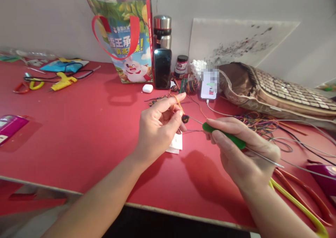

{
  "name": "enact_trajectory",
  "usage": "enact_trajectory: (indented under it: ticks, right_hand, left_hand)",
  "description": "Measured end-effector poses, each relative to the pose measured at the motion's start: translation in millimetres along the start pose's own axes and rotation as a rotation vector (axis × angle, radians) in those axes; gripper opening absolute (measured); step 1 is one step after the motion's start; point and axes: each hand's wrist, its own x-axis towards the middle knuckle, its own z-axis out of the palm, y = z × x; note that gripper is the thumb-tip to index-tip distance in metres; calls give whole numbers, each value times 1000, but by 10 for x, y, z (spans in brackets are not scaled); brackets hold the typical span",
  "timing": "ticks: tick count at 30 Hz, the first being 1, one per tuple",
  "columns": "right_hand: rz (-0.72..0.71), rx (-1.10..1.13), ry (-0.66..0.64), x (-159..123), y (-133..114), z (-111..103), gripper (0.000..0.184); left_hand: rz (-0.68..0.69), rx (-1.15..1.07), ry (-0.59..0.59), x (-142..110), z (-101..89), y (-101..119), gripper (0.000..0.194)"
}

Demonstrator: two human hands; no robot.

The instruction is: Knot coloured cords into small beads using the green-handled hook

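Observation:
My left hand [159,126] is closed in a pinch on a small dark knotted piece [185,118] with an orange cord [178,103] rising from it. My right hand [241,150] grips a green-handled crochet hook [223,135], its thin metal tip pointing left at the knotted piece. Both hands hover over the red table [86,133], above a small white paper [177,143]. A tangle of coloured cords [258,122] lies just behind my right hand.
At the back stand a printed paper bag [126,35], a steel flask [162,31], a black phone [162,68], a small jar [181,64], a white earbud case [147,88] and a charging phone [209,86]. Yellow glue gun [63,81] and scissors [28,84] lie left; a beaded cushion [275,91] right.

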Motion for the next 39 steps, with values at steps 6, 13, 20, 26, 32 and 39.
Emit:
enact_trajectory:
  ticks: [6, 13, 20, 26, 32, 39]
  right_hand:
    - [-1, 6, 8, 23, 3, -17, 21]
    - [0, 26, 12, 30, 3, -20, 23]
    - [-8, 10, 9, 22, 1, -33, 24]
    - [-23, -45, 6, 19, -4, -41, 21]
    - [-6, -39, -38, 3, -28, -47, 31]
    - [48, 55, -18, 30, 1, -46, 30]
  left_hand:
    - [-57, -86, -78, 32, -2, -23, 12]
    - [-178, -202, -97, 89, -19, -58, 25]
    - [-196, -229, -79, 102, -42, -70, 21]
    - [41, 97, -110, 89, -87, -25, 10]
    - [455, 451, -120, 82, -144, -110, 35]
    - [767, 606, -154, 98, -180, -187, 48]
